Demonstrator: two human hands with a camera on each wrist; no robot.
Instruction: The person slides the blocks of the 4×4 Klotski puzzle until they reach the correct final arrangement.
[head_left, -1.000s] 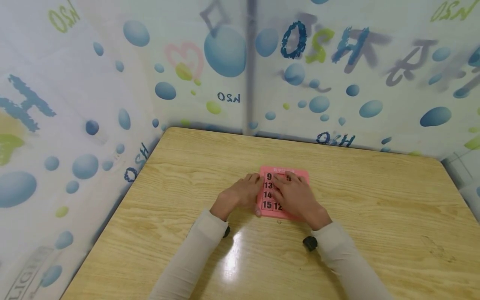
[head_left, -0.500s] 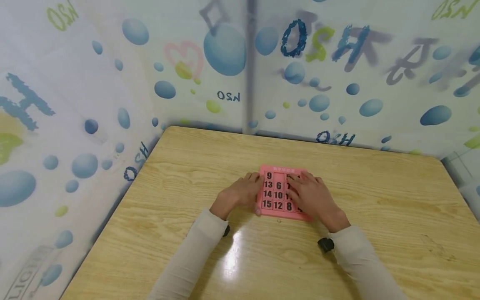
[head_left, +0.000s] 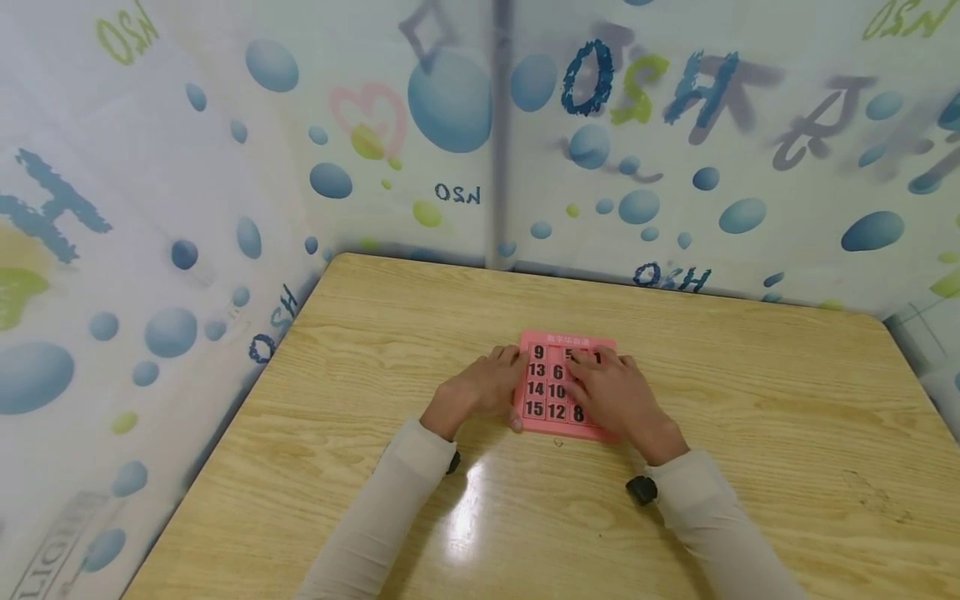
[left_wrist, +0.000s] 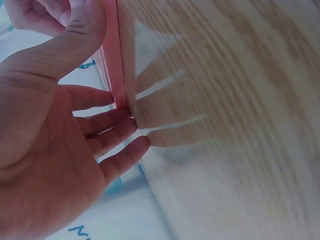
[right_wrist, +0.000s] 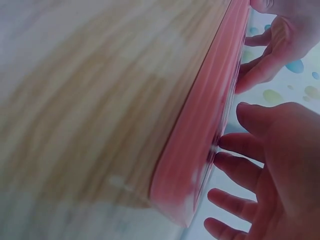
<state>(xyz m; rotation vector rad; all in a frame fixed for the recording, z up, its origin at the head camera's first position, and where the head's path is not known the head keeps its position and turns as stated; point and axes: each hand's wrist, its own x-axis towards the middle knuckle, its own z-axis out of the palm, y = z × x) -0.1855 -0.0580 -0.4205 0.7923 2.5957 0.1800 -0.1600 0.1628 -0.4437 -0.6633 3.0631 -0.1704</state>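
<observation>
Pink number sliding puzzle (head_left: 557, 392) lies flat on the wood-grain table (head_left: 360, 367), right of its middle in the head view, held between both hands' reach. Left hand (head_left: 483, 385) at the puzzle's left side, wrist bent so the fingers point toward the far edge; thumb at the near-left corner. Left wrist view: fingers (left_wrist: 125, 157) slightly spread and nearly straight, index tip against the frame's side, the lower tips down at the tabletop. It braces the edge without wrapping round it. Right hand (head_left: 617, 395) comes in from the near right, back of hand up, palm over the right-hand columns, fingers extended loosely toward far left. Right wrist view: index and middle tips at the puzzle's face, ring and little fingers apart from it, thumb nearly straight; nothing pinched. Tile 5 (head_left: 568, 354) sits between the second and third columns of the top row, right fingertips touching or just above it; contact cannot be told for sure. Readable left column: 9, 13, 14, 15. Both forearms in pale sleeves (head_left: 378, 508), angled inward from the near edge.
</observation>
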